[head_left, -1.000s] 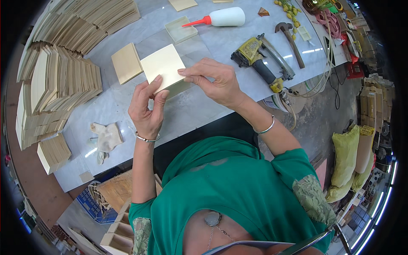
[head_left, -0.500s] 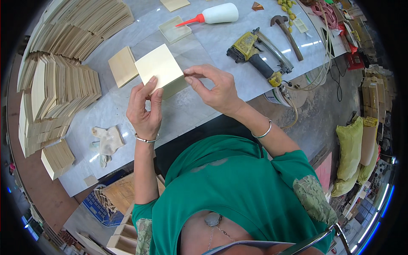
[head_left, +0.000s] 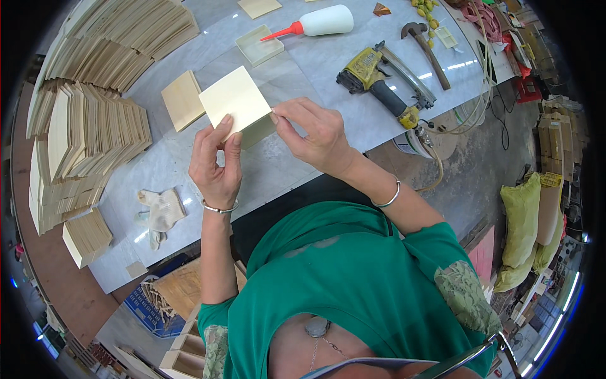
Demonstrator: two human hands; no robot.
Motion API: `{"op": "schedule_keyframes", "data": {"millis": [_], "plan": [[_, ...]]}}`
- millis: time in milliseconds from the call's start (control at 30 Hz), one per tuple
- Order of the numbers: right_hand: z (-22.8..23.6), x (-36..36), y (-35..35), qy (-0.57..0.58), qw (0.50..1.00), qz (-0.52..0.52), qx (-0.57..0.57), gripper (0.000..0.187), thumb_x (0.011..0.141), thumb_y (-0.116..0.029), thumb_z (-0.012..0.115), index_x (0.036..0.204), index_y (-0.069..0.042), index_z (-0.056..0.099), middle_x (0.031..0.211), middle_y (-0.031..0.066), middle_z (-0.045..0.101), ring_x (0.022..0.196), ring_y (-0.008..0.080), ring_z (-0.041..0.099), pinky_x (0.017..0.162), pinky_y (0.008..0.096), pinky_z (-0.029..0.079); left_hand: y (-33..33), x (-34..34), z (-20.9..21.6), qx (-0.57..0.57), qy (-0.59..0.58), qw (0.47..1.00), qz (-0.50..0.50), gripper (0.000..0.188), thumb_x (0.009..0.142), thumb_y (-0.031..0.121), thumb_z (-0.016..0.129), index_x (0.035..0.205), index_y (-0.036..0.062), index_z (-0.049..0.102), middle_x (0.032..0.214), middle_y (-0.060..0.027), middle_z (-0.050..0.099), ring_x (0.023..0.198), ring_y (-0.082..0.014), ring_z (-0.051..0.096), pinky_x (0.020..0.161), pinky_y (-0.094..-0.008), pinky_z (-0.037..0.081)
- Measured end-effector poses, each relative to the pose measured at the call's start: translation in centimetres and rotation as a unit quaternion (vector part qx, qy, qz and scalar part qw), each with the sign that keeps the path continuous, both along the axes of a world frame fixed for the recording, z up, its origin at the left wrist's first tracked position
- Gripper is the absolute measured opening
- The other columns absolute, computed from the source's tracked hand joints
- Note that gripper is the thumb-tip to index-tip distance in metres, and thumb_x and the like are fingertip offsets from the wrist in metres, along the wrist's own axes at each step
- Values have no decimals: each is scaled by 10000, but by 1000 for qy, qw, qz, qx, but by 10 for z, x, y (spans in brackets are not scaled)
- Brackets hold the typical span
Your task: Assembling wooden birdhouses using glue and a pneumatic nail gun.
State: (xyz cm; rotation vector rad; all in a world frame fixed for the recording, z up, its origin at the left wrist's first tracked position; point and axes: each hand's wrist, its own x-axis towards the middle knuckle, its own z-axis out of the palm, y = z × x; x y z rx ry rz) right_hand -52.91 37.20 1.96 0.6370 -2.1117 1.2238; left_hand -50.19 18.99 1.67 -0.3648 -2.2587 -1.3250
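A pale wooden box (head_left: 235, 98) with a smooth square face turned up stands before me on the work table. My left hand (head_left: 216, 151) grips its near left corner, thumb and forefinger pressed against the wood. At the box's right corner, the thumb and forefinger of my right hand (head_left: 312, 134) are pinched together; whatever lies between those fingertips is too small to make out. Just left of the box lies a thin square wooden panel (head_left: 183, 100). Behind it a shallow tray (head_left: 259, 45) has the red nozzle of a white squeeze bottle (head_left: 325, 21) over it.
Tall stacks of thin wooden boards (head_left: 101, 129) line the left side. A white work glove (head_left: 163, 210) lies near the front edge. To the right are a yellow and black nail gun (head_left: 385, 82) with an air hose (head_left: 437, 165) and a hammer (head_left: 427, 54). Green-yellow sacks (head_left: 521, 221) stand beyond.
My right hand has shifted slightly left and down along the box's right corner, its fingers drawn closer together. The box has tilted or turned very slightly; my left hand keeps its hold.
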Motion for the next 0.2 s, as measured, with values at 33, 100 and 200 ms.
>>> {"op": "schedule_keyframes", "data": {"millis": [33, 100, 200], "plan": [[0, 0, 0, 2, 1000, 0, 5, 121, 743, -10, 666, 844, -44, 608, 771, 77, 629, 573, 217, 613, 489, 295, 480, 0, 0, 0, -1, -3, 1000, 2, 221, 892, 65, 641, 1105, 6, 641, 903, -60, 608, 782, -100, 559, 654, -219, 468], [1, 0, 0, 3, 1000, 0, 10, 116, 742, -12, 666, 838, -43, 607, 775, 76, 629, 570, 215, 613, 488, 294, 481, 1, 0, 1, 0, -3, 1000, 4, 219, 892, 64, 640, 1103, 7, 642, 905, -61, 610, 783, -102, 561, 654, -218, 469], [2, 2, 2, -8, 1000, 8, 29, 123, 743, -7, 657, 853, -46, 619, 807, 75, 640, 579, 214, 620, 491, 291, 485, 1, 0, 0, 3, 1, 1000, 3, 220, 892, 61, 638, 1107, 14, 644, 914, -64, 614, 784, -109, 565, 655, -212, 468]]}}
